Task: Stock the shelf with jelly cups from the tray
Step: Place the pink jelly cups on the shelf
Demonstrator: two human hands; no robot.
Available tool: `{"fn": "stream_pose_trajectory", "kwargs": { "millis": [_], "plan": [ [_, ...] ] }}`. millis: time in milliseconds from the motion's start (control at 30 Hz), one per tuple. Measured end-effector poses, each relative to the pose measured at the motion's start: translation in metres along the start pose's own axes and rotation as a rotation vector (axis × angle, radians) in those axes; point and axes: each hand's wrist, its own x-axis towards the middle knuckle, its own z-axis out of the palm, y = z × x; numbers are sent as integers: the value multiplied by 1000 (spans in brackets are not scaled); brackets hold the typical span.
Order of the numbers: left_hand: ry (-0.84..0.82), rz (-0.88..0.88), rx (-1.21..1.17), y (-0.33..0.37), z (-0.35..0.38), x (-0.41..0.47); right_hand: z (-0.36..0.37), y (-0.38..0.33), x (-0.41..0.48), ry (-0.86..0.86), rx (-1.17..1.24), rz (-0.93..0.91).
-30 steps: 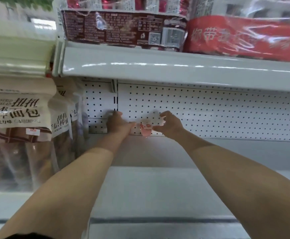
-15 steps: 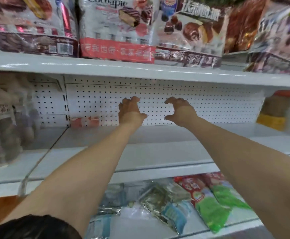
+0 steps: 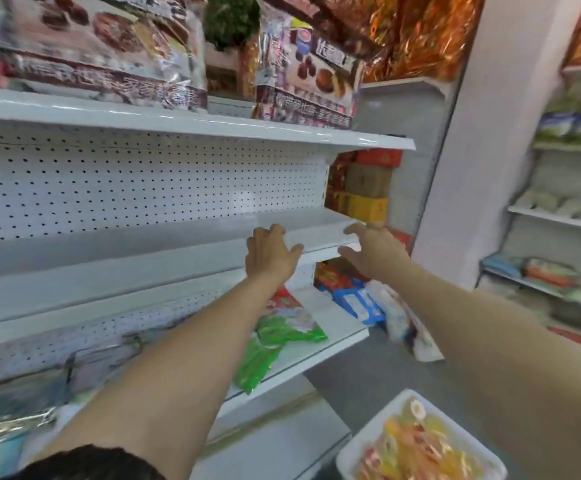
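Note:
The white tray lies low at the bottom right, filled with several jelly cups in yellow, orange and red. The bare white shelf with a pegboard back runs across the middle. My left hand hovers at the shelf's front edge near its right end, fingers loosely spread and holding nothing. My right hand hangs beside it past the shelf's right corner, fingers relaxed, also holding nothing. No jelly cup shows on the shelf in this view.
Snack-cake packs stand on the shelf above. Green and red bags lie on the shelf below. Stacked boxes sit behind the shelf's end. A white pillar and another shelving unit stand at the right.
Both hands have pulled back from the pegboard to the shelf's front edge and right end. My view has swung right and down, bringing the tray in; the placed cups have left the view.

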Motion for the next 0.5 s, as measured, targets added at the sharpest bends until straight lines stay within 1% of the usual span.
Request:
{"fn": "stream_pose_trajectory", "kwargs": {
  "millis": [133, 233, 400, 500],
  "plan": [
    [-84, 42, -9, 42, 59, -20, -3, 69, -34, 14, 26, 121],
    [-160, 66, -18, 64, 105, -30, 0, 114, -57, -46, 4, 224],
    [-311, 90, -23, 81, 188, -39, 19, 182, -83, -95, -19, 348],
    [-398, 99, -7, 84, 241, -43, 36, 217, -93, -163, -55, 432]
  ]
}}
